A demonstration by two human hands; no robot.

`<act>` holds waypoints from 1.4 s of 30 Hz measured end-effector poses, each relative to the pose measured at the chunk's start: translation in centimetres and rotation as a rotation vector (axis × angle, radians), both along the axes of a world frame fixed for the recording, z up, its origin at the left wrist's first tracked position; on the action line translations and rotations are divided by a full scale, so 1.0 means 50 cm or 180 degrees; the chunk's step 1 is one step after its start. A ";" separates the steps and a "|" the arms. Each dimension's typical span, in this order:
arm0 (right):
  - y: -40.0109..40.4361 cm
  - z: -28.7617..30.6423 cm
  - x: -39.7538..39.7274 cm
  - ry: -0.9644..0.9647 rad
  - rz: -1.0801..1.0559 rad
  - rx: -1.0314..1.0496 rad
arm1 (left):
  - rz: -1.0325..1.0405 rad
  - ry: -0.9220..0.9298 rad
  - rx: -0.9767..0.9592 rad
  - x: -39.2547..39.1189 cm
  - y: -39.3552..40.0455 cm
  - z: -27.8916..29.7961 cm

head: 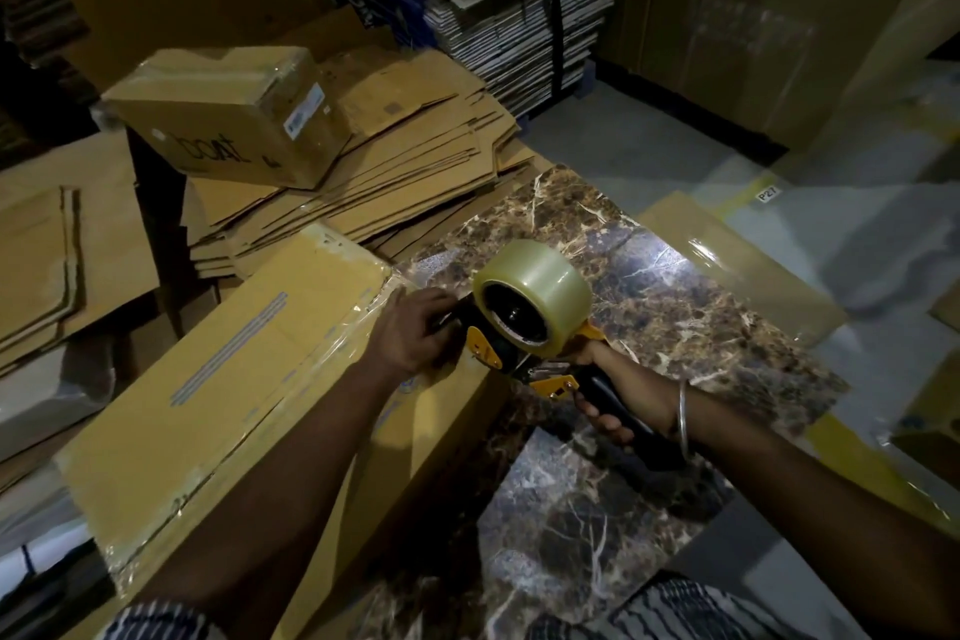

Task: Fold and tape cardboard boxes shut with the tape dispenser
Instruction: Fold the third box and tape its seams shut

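A long flat cardboard box (223, 379) lies across the marble table (675, 286), with clear tape along its top seam. My left hand (415, 327) presses down on the box's near corner, fingers spread flat over the tape end. My right hand (623, 400) grips the black handle of the yellow tape dispenser (524, 322). The dispenser carries a roll of clear tape, and its front end sits at the box's corner, right beside my left hand.
A pile of flattened cartons (363, 182) lies behind the box, with a taped small box (228, 114) on top. More flat cardboard (57, 255) sits at the left. Tall stacks of sheets (519, 0) stand at the back. Grey floor (675, 140) lies to the right.
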State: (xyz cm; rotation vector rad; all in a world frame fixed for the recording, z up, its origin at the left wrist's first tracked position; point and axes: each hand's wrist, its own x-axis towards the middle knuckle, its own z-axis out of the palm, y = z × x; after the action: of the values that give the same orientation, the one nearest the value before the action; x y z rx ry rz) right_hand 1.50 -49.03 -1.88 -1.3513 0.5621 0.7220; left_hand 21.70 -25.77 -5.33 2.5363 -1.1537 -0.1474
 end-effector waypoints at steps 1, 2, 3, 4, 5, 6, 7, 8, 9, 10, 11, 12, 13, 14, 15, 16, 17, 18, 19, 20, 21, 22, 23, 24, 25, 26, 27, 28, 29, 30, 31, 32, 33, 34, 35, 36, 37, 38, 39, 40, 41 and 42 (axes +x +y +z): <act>0.002 -0.003 0.001 0.0003 0.0018 -0.0005 | 0.0142 0.0063 0.0029 -0.004 0.003 -0.006; 0.005 -0.006 0.003 0.0014 0.0050 -0.0014 | 0.0253 0.0080 0.0027 -0.009 0.002 -0.006; 0.009 -0.004 0.006 0.0024 0.0061 -0.0028 | 0.0376 0.0077 0.0022 -0.011 0.000 -0.008; 0.012 -0.002 0.011 0.0007 0.0043 -0.0025 | 0.0462 0.0055 0.0017 -0.012 -0.004 -0.006; 0.017 0.004 0.017 -0.0035 -0.0006 0.0000 | 0.0527 0.0036 0.0020 -0.012 -0.005 -0.002; 0.020 0.006 0.024 -0.0085 -0.0058 0.0025 | 0.0570 0.0034 0.0022 -0.009 -0.004 0.000; 0.024 0.011 0.032 -0.0111 -0.0105 0.0060 | 0.0604 0.0062 0.0014 -0.003 0.000 -0.001; 0.026 0.010 0.041 -0.0140 -0.0136 0.0085 | 0.0626 0.0087 -0.0006 0.003 0.006 -0.001; 0.029 0.010 0.050 -0.0170 -0.0162 0.0109 | 0.0610 0.0099 -0.0036 0.010 0.013 -0.001; 0.031 0.006 0.057 -0.0187 -0.0178 0.0112 | 0.0564 0.0090 -0.0043 0.017 0.021 -0.001; 0.033 0.004 0.063 -0.0194 -0.0192 0.0126 | 0.0496 0.0072 -0.0011 0.025 0.027 -0.004; 0.034 0.001 0.066 -0.0193 -0.0191 0.0132 | 0.0424 0.0042 0.0046 0.030 0.031 -0.006; 0.035 0.002 0.068 -0.0188 -0.0188 0.0143 | 0.0375 0.0022 0.0097 0.033 0.033 -0.006; 0.034 -0.001 0.067 -0.0206 -0.0184 0.0164 | 0.0352 0.0011 0.0129 0.032 0.034 -0.005; 0.033 -0.003 0.065 -0.0225 -0.0171 0.0186 | 0.0349 0.0011 0.0139 0.031 0.032 -0.004; 0.032 -0.006 0.062 -0.0240 -0.0148 0.0185 | 0.0349 0.0011 0.0136 0.029 0.030 0.000; 0.031 -0.008 0.057 -0.0227 -0.0120 0.0175 | 0.0340 0.0013 0.0142 0.027 0.029 0.002; 0.030 -0.014 0.052 -0.0217 -0.0087 0.0150 | 0.0320 0.0009 0.0167 0.026 0.029 0.004; 0.030 -0.018 0.047 -0.0224 -0.0105 0.0134 | 0.0296 -0.0004 0.0212 0.027 0.030 0.004; 0.029 -0.023 0.041 -0.0234 -0.0167 0.0137 | 0.0277 -0.0031 0.0262 0.027 0.030 0.004; 0.027 -0.023 0.034 -0.0232 -0.0240 0.0163 | 0.0281 -0.0052 0.0304 0.029 0.030 0.004; 0.023 -0.030 0.026 -0.0202 -0.0299 0.0181 | 0.0304 -0.0047 0.0330 0.031 0.030 0.004; 0.018 -0.037 0.014 -0.0153 -0.0353 0.0196 | 0.0319 -0.0033 0.0324 0.033 0.030 0.002; 0.011 -0.046 0.002 -0.0104 -0.0403 0.0182 | 0.0313 -0.0035 0.0287 0.036 0.031 -0.003; 0.006 -0.054 -0.009 -0.0051 -0.0465 0.0208 | 0.0295 -0.0045 0.0236 0.037 0.033 -0.007; 0.000 -0.062 -0.020 -0.0019 -0.0523 0.0229 | 0.0292 -0.0056 0.0190 0.038 0.033 -0.010; -0.003 -0.065 -0.028 0.0016 -0.0569 0.0269 | 0.0315 -0.0044 0.0165 0.040 0.034 -0.014; -0.006 -0.070 -0.037 0.0035 -0.0580 0.0314 | 0.0345 -0.0026 0.0158 0.040 0.034 -0.017; -0.008 -0.074 -0.044 0.0054 -0.0588 0.0374 | 0.0375 -0.0013 0.0154 0.039 0.033 -0.017; -0.011 -0.074 -0.053 0.0040 -0.0543 0.0396 | 0.0402 -0.0009 0.0145 0.038 0.033 -0.018; -0.013 -0.079 -0.063 -0.0001 -0.0488 0.0434 | 0.0426 -0.0002 0.0130 0.038 0.034 -0.019; -0.016 -0.086 -0.075 -0.0085 -0.0439 0.0479 | 0.0432 -0.0003 0.0110 0.038 0.036 -0.020; -0.017 -0.093 -0.085 -0.0141 -0.0462 0.0523 | 0.0417 -0.0021 0.0093 0.039 0.037 -0.018; -0.016 -0.099 -0.093 -0.0163 -0.0570 0.0579 | 0.0398 -0.0034 0.0093 0.038 0.036 -0.015; -0.012 -0.100 -0.096 -0.0157 -0.0694 0.0629 | 0.0394 -0.0040 0.0122 0.037 0.032 -0.012; -0.007 -0.103 -0.099 -0.0145 -0.0754 0.0668 | 0.0404 -0.0056 0.0182 0.032 0.027 -0.008; 0.001 -0.101 -0.099 -0.0120 -0.0817 0.0664 | 0.0412 -0.0127 0.0257 0.024 0.023 -0.004; 0.007 -0.097 -0.098 -0.0111 -0.0876 0.0658 | 0.0424 -0.0252 0.0301 0.017 0.021 -0.002; 0.010 -0.102 -0.099 -0.0116 -0.0943 0.0706 | 0.0420 -0.0381 0.0269 0.008 0.019 -0.004; 0.011 -0.104 -0.102 -0.0116 -0.0985 0.0788 | 0.0363 -0.0437 0.0150 -0.001 0.017 -0.010; 0.010 -0.113 -0.106 -0.0136 -0.1007 0.0859 | 0.0234 -0.0424 -0.0022 -0.012 0.010 -0.012; 0.008 -0.119 -0.109 -0.0164 -0.1018 0.0902 | 0.0059 -0.0321 -0.0183 -0.021 -0.003 -0.015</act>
State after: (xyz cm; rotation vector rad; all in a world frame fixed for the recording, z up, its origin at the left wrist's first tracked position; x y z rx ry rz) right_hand -3.96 -48.60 -7.84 -0.9854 0.5938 0.4826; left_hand 20.67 -25.91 -6.06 2.5284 -1.1539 0.0182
